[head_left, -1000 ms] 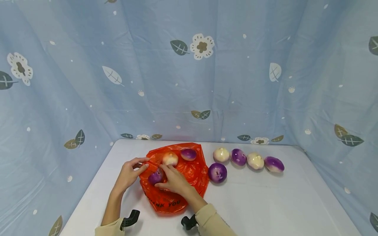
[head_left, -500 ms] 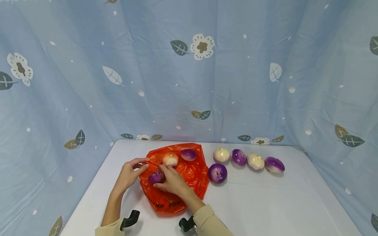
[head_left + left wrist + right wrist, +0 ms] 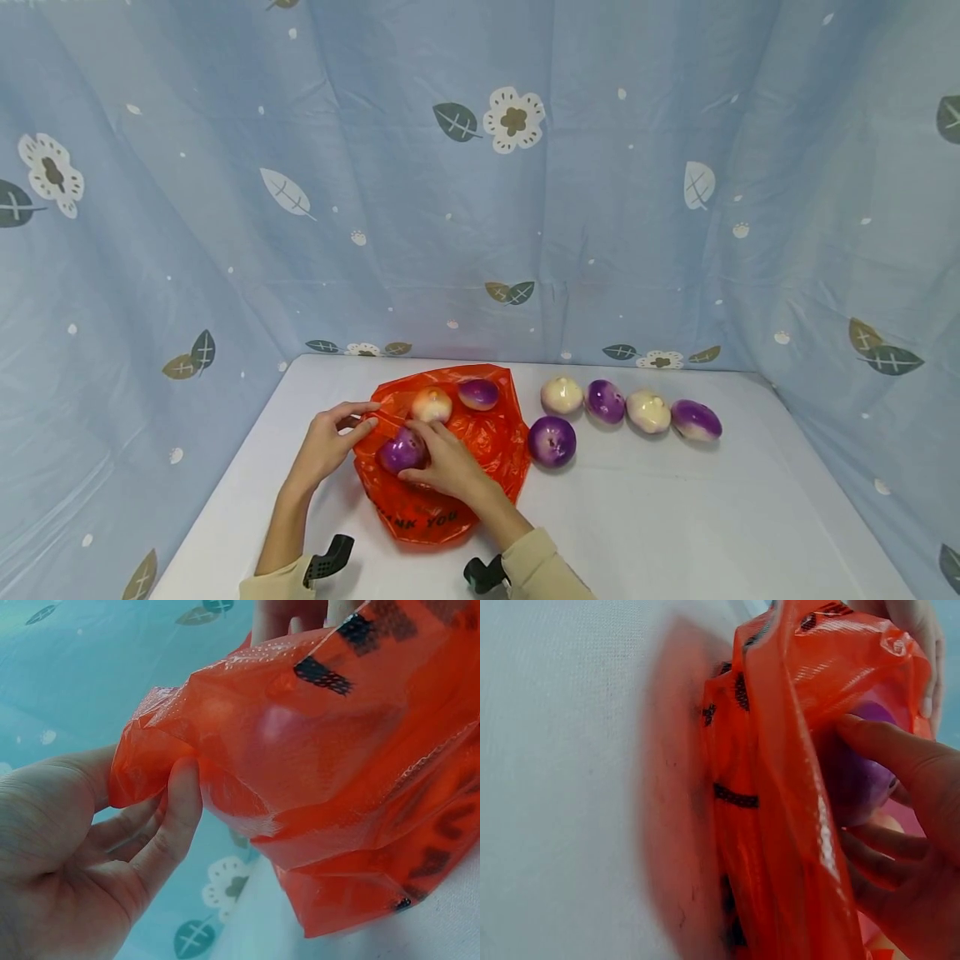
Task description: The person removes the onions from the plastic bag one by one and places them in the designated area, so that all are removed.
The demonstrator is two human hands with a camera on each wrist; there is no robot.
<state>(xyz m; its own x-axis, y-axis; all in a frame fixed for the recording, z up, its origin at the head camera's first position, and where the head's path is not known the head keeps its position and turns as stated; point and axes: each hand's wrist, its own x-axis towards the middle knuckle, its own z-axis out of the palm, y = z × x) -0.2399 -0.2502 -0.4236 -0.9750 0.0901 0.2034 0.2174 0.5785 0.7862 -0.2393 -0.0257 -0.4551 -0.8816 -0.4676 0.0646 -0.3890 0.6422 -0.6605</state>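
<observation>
A red plastic bag [image 3: 498, 429] with black lettering lies with its mouth up on the table's left half. My left hand [image 3: 326, 442] pinches the bag's left rim between thumb and fingers; the left wrist view shows the film [image 3: 146, 769] caught there. Inside the bag's mouth, my right hand [image 3: 450, 467] holds a purple turnip [image 3: 402, 451], thumb on the near side and fingers on the far side. The right wrist view shows the thumb against this turnip [image 3: 855, 776], partly hidden by the bag wall. A pale turnip [image 3: 431, 405] and a purple one [image 3: 478, 394] sit farther back in the bag.
Just right of the bag stands a purple turnip [image 3: 552, 442]. Behind it runs a row of several more, from a whitish one [image 3: 562, 395] to a purple one [image 3: 697, 419]. A blue patterned curtain [image 3: 525, 208] closes off the white table's [image 3: 675, 517] back and sides.
The right hand dips slightly left, then shifts back right with the turnip, which now shows more of its purple side. The left hand keeps its place on the bag's rim.
</observation>
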